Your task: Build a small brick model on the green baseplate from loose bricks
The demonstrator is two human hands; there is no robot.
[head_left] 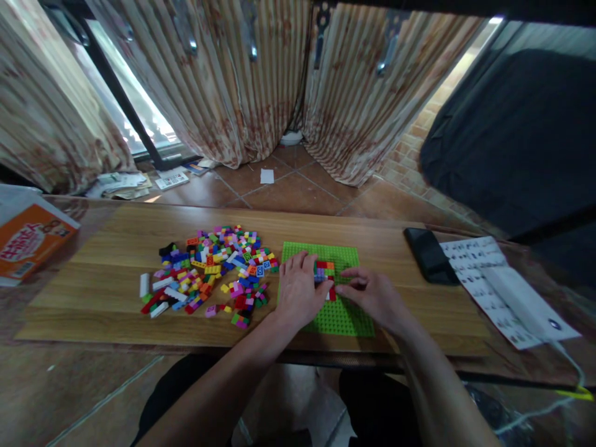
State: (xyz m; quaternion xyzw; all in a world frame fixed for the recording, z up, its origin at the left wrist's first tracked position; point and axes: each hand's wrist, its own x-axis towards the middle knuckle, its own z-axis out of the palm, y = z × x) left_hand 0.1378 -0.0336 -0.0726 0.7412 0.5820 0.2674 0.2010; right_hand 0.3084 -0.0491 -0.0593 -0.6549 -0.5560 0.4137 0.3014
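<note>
A green studded baseplate (347, 320) lies on the wooden board, with a small block of red, orange, purple and other toy bricks (325, 267) on its upper middle. My left hand (298, 287) rests over the plate's left side, fingers stretched forward and thumb against the bricks. It hides part of them. On the other side, my right hand (370, 293) is bent toward the bricks, its thumb tip close to a red brick (332, 294) at their lower right. A gap shows between thumb and forefinger, with no brick visible in it.
Left of the plate spreads a pile of loose colored bricks (212, 270) on the wooden board (116, 248). A black phone (431, 256) and a printed sheet (479, 292) under a white device (521, 301) lie to the right. An orange and white box (35, 239) stands far left.
</note>
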